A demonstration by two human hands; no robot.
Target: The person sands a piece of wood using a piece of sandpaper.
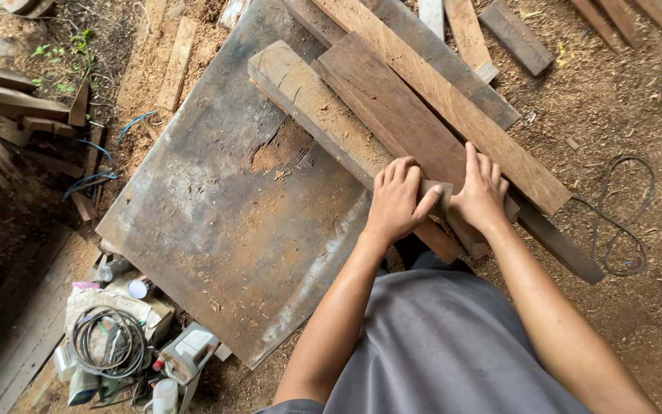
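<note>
Gripping a small wooden block (440, 193), the left hand (396, 203) curls its fingers around it. The right hand (481, 192) presses flat, fingers open, on a dark plank (392, 107) lying across the worktop (224, 215).

two hands (396, 201) (482, 192), four planks (392, 107) on one metal sheet (216, 222), one cable loop (622, 222).

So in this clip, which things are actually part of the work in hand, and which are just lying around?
In use:
left hand and right hand, both on a small wooden block
the planks under it
the dark board they rest on

Lying about:
coiled wire and white power tool, lower left
black cable on the ground, right
scrap wood, far left
loose boards, top
</note>
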